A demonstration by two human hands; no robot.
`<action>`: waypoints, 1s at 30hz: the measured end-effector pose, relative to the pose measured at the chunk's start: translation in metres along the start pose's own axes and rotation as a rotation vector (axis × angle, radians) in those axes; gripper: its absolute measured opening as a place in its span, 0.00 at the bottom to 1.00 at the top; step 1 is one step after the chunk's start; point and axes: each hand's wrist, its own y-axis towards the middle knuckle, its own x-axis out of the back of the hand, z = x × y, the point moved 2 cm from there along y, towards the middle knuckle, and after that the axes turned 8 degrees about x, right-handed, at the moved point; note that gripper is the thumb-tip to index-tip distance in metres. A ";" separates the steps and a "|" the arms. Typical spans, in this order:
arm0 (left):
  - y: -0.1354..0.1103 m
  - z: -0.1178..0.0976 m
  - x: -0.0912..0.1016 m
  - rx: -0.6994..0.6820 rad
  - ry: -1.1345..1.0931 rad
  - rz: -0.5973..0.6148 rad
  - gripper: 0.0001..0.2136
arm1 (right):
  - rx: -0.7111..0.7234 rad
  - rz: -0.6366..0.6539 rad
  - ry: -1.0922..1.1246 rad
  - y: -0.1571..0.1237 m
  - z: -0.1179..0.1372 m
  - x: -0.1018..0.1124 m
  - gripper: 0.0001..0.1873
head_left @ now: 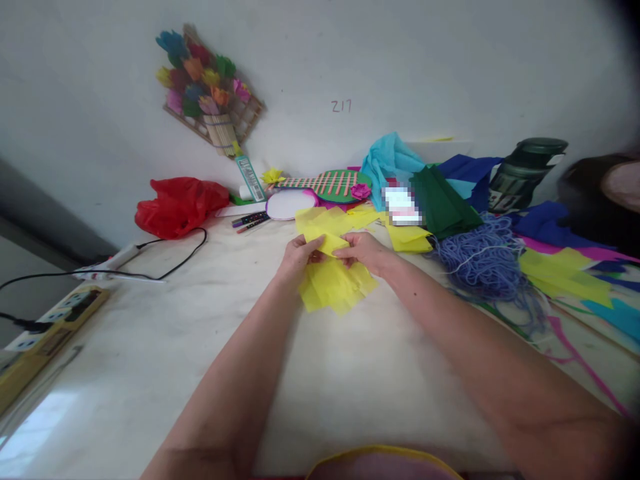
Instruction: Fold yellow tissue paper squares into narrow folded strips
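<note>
Between my two hands is a small folded piece of yellow crepe paper (333,245). My left hand (299,257) pinches its left edge with thumb on top, and my right hand (367,252) pinches the right edge. The fingers underneath are partly hidden by the paper. Just below the hands, a fanned pile of yellow sheets (337,290) lies on the white table (320,380). Another yellow sheet (313,219) lies flat behind the hands.
Behind stand a red plastic bag (183,203), several pens (250,220), a green decorated paddle shape (325,185) and a white oval (291,205). To the right are dark green sheets (445,203), blue-purple yarn (483,260) and a dark bottle (525,173). Power strips (55,333) lie left.
</note>
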 end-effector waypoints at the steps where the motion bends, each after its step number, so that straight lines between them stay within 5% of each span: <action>1: 0.000 -0.001 0.001 -0.003 0.000 0.002 0.17 | -0.006 0.015 -0.002 0.000 0.000 0.000 0.09; 8: -0.001 0.002 -0.003 -0.050 -0.066 -0.035 0.17 | -0.013 -0.041 0.132 -0.001 0.001 -0.002 0.12; 14: 0.001 0.007 -0.006 -0.039 -0.033 0.000 0.18 | -0.014 -0.169 0.036 0.000 -0.001 0.000 0.16; 22: -0.005 -0.004 0.008 0.047 0.200 0.133 0.16 | 0.007 0.000 -0.066 -0.003 0.006 0.003 0.13; 30: -0.004 -0.002 0.008 0.104 0.086 0.193 0.16 | 0.040 -0.065 0.017 0.001 0.000 0.008 0.14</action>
